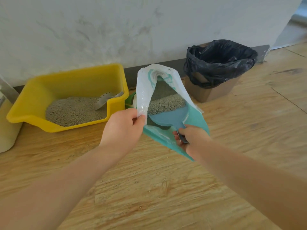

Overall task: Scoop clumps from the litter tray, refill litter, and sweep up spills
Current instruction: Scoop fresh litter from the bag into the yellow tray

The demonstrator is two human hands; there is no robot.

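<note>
A white and teal litter bag (146, 90) lies open on the wooden floor, grey litter (166, 103) showing inside. My left hand (123, 128) pinches the bag's white upper edge and lifts it. My right hand (189, 138) grips the handle of a blue scoop (167, 117), whose flat bowl sits inside the bag mouth against the litter. To the left stands the yellow litter tray (38, 90) holding grey litter, with a white slotted scoop (106, 98) leaning in its right corner.
A bin lined with a black bag (219, 63) stands against the wall right of the litter bag. A pale container (6, 127) is at the far left edge. Something green (129, 100) pokes out between tray and bag. A few litter grains lie scattered on the floor.
</note>
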